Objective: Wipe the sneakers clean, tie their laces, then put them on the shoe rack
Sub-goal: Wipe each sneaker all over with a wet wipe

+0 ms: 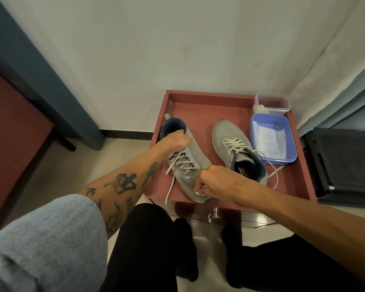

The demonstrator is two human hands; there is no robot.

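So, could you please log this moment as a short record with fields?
surface: red tray-like top
left hand: grips collar of left sneaker
right hand: pinches white wipe at that sneaker's toe
right sneaker: untouched, toe pointing away
laces: untied on both
blue tub: holds white wipes
clear container: behind the tub

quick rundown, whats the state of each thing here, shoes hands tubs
left sneaker: on the red tray, laces undone, being wiped
right sneaker: on the tray, untouched, laces undone
left hand: gripping the left sneaker's collar
right hand: pinching a white wipe at the toe
blue tub: open, white wipe inside
clear container: lid off
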